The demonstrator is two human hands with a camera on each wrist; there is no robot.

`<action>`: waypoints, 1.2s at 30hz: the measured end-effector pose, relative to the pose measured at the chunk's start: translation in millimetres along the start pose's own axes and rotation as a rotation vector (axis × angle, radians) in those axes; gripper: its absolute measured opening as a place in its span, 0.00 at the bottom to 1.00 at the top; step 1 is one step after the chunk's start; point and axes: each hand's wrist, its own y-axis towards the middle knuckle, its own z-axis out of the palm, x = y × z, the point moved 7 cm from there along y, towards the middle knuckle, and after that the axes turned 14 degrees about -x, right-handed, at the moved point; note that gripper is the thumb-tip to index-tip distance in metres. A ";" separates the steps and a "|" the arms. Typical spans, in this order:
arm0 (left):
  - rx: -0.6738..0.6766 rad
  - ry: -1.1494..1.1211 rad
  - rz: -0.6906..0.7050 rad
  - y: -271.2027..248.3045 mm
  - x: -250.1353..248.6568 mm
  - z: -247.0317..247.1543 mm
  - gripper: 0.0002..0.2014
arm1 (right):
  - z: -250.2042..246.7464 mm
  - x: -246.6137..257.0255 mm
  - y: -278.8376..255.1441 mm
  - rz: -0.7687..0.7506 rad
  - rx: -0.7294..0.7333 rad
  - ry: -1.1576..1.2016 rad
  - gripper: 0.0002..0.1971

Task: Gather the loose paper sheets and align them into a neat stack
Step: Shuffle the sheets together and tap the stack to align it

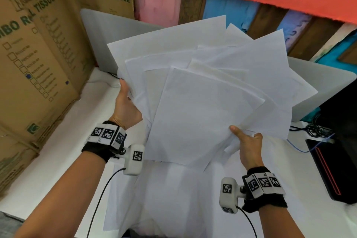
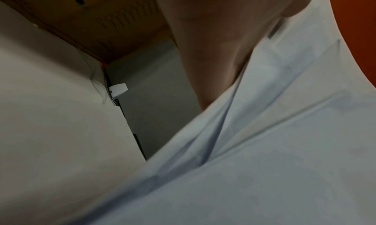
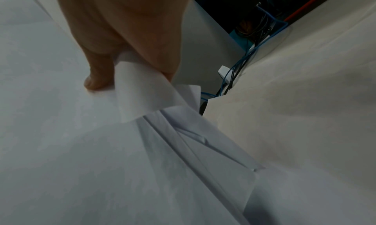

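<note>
Two cardboard boxes [image 1: 38,48] are standing at the left of the white tabletop [image 1: 67,141]. Above it, roughly seven white paper sheets [image 1: 202,92] are fanning out unaligned, corners askew, with the left hand [image 1: 126,106] and right hand [image 1: 249,147] each pinching an edge.

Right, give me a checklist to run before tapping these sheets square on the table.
1. Left hand grips the left edge of the paper sheets: ok.
2. Right hand pinches the lower right corner, thumb on top: ok.
3. All sheets gathered: cannot tell; the white table makes any stray sheet hard to see.
4. Edges aligned: not ok; the sheets fan out at different angles.
5. Corners flat: not ok; one corner curls up by the right thumb.
6. Landing spot free below: ok in front; the cables lie off to the right.
</note>
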 end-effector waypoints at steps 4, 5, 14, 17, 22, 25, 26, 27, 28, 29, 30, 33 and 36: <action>0.185 -0.046 -0.123 -9.0 -1.3 6.0 0.31 | 0.3 1.9 -1.7 -0.001 -0.029 0.033 0.10; 0.200 -0.044 -0.166 -11.6 2.3 3.0 0.30 | 0.5 0.6 -1.1 -0.005 -0.021 0.025 0.09; 0.051 0.200 -0.006 -2.1 -1.7 -9.3 0.40 | 0.0 -6.0 1.2 0.023 -0.009 0.011 0.18; -0.259 -0.037 0.086 0.8 4.8 -22.4 0.39 | -2.8 -8.1 2.9 0.047 -0.048 0.005 0.12; -0.313 0.258 0.376 -9.9 14.1 -8.1 0.18 | -5.2 -12.8 5.0 0.094 -0.069 0.005 0.10; -0.380 0.408 0.668 -14.4 2.4 -5.9 0.15 | -2.6 -10.6 2.8 0.111 -0.044 0.020 0.17; -0.392 0.423 0.741 -15.2 -0.3 -6.5 0.16 | -2.3 -10.6 2.9 0.111 -0.039 0.020 0.19; -0.398 0.444 0.799 -15.9 -1.9 -6.8 0.16 | -1.5 -9.5 2.7 0.107 -0.032 0.031 0.18; -0.406 0.484 0.850 -15.5 -3.3 -7.6 0.16 | -2.0 -10.1 3.3 0.106 -0.031 0.043 0.14; -0.407 0.533 0.895 -17.3 -4.3 -5.4 0.15 | -2.6 -10.3 2.8 0.113 -0.035 0.046 0.13; -0.402 0.572 0.933 -19.1 -5.2 -3.6 0.14 | -2.8 -11.1 3.3 0.116 -0.031 0.050 0.14; -0.371 0.611 1.007 -26.7 -8.6 4.2 0.14 | -2.3 -10.1 1.5 0.126 -0.023 0.058 0.27; -0.379 0.695 1.004 -24.0 -13.8 3.3 0.15 | -3.0 -7.6 1.6 0.112 -0.034 0.059 0.11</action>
